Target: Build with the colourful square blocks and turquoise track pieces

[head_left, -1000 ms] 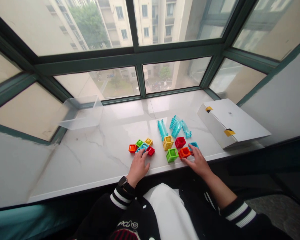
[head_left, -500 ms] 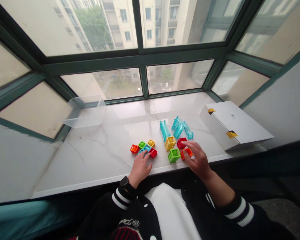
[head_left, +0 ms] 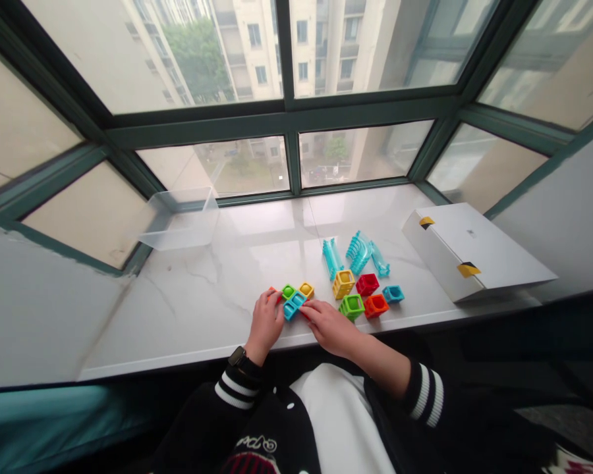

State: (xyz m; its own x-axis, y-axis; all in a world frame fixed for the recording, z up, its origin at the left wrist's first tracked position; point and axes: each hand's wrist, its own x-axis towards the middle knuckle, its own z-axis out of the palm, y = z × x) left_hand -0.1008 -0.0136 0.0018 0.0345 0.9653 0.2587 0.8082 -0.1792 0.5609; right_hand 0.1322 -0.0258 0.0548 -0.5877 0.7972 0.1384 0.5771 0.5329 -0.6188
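framing the sill: a dark green window frame (head_left: 375,108) runs across the back.
marbled sill (head_left: 207,289): carries the box, the bin and the toys.
white box (head_left: 479,243): far right, yellow-and-black tabs along one edge, well apart from both hands.
clear bin (head_left: 178,240): back left near the glass, well apart too.
right hand (head_left: 326,322): nearly closed, fingertips pinching the red block (head_left: 305,316), with the green cube (head_left: 351,307) just beside.
left hand (head_left: 267,322): fingers bent over the orange block (head_left: 273,290), hiding most of it; cannot tell how tightly they close.
teal tracks (head_left: 359,253): three see-through pieces behind the cubes.
block cluster (head_left: 295,305): between the two hands, near the sill's front edge; blue in the middle, green and yellow behind, ends partly covered by fingers.
other cubes: yellow cube (head_left: 343,284), red cube (head_left: 367,284), orange cube (head_left: 376,306), and rightmost, blue cube (head_left: 393,293).
black watch (head_left: 237,356): on the left wrist.
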